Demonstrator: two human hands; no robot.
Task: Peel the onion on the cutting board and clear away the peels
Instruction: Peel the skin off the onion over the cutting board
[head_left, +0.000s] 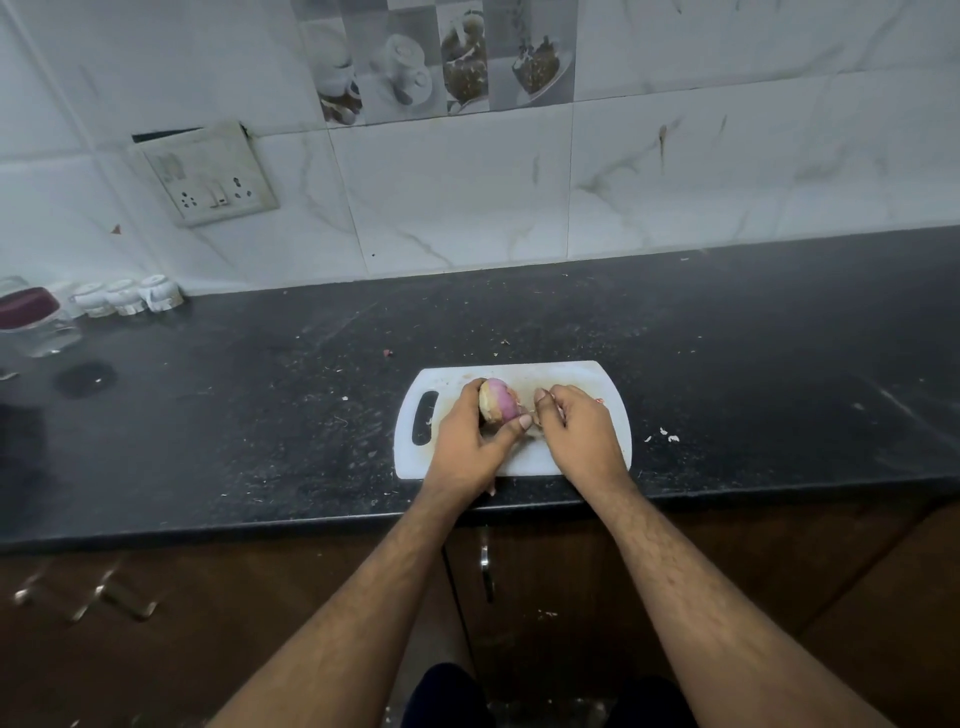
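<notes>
A purple-and-pale onion (497, 399) is held over the white cutting board (571, 374) on the black counter. My left hand (467, 441) wraps around the onion from the left and below, thumb pressed near its right side. My right hand (576, 431) sits just to the onion's right, fingertips pinched on a thin strip of peel (535, 415) beside the onion. A small reddish scrap of peel (599, 401) shows at the right hand's far side. The board under both hands is hidden.
Small peel bits (667, 435) lie on the counter to the right of the board. Jars (36, 322) and small white containers (127, 296) stand at the far left by the tiled wall. The counter's front edge (260, 525) runs just below the board.
</notes>
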